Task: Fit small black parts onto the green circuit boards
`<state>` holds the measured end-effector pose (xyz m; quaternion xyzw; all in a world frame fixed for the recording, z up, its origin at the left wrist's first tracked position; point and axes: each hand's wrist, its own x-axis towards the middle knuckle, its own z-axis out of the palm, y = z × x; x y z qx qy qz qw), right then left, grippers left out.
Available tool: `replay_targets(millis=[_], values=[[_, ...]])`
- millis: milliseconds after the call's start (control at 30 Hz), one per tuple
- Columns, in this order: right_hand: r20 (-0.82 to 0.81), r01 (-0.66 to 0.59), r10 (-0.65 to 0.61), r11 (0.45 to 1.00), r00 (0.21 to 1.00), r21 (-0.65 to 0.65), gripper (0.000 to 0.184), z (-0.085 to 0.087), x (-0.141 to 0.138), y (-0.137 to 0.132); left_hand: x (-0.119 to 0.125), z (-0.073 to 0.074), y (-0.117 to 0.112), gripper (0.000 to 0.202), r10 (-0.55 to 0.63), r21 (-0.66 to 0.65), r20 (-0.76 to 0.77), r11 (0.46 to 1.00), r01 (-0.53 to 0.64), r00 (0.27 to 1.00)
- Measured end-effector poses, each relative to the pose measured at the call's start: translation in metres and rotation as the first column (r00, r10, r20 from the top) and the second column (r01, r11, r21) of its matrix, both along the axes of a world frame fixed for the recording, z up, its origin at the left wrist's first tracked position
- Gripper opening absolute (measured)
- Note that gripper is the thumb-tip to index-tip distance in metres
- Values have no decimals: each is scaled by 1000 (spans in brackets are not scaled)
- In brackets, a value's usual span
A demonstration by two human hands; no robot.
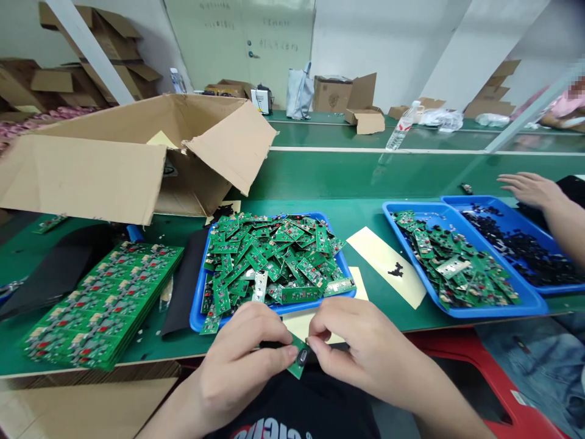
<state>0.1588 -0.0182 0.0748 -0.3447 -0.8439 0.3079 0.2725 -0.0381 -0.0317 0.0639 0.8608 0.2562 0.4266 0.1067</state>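
A green bench (320, 177) runs across a workshop with cartons stacked along the far wall. At its near edge, over the person's lap, a small green board (297, 364) is held between both hands. The left hand (242, 360) grips it with thumb and forefinger closed on one end. The right hand (361, 347) pinches the other end, where a black part sits, its other fingers curled. Just beyond the hands is a blue tray (197, 305) heaped with loose boards. Left of it lie a black sheet (183, 286) and a stack of green panels (105, 305), with an open box (91, 171) behind. To the right are a yellow paper (388, 262) and a second tray (493, 311) of boards. A co-worker's hand (530, 186) rests flat, fingers spread, by a third tray (479, 199) of black parts. A bottle (402, 128) stands farther back
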Motion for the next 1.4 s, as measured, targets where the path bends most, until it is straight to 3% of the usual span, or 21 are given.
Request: replay_targets(millis=[133,233,400,667,867,967,1067,1167,1300,1400], values=[[-44,-51,43,977,998,-208,13,2,4,2,-1,4,1,17,10,0,1,1000,-10,1000],[-120,-80,47,955,992,-287,15,6,5,-1,-4,5,3,14,53,23,23,998,-53,998],[-170,-69,14,945,985,-318,16,9,3,-7,-9,6,4,14,55,32,48,998,-56,997],[-83,30,-53,965,995,-262,13,10,0,-1,-5,5,1,16,7,9,14,1000,-7,1000],[-115,-65,21,917,993,-393,11,7,-2,6,-4,4,2,14,-69,-40,47,997,70,997],[-153,-115,53,894,987,-432,11,8,-2,8,-3,4,5,11,-121,-136,107,981,135,987],[-225,-159,55,866,973,-473,11,10,-3,8,0,-1,7,8,-100,-286,356,935,210,929],[-308,-186,30,850,951,-493,10,12,-9,4,5,-10,9,17,-8,-388,618,867,314,786],[-377,-120,-33,919,926,-375,11,11,-17,-2,17,-20,11,14,89,-421,770,815,399,631],[-372,-12,-67,978,926,-207,12,7,-21,-4,24,-25,12,13,155,-444,784,817,367,601]])
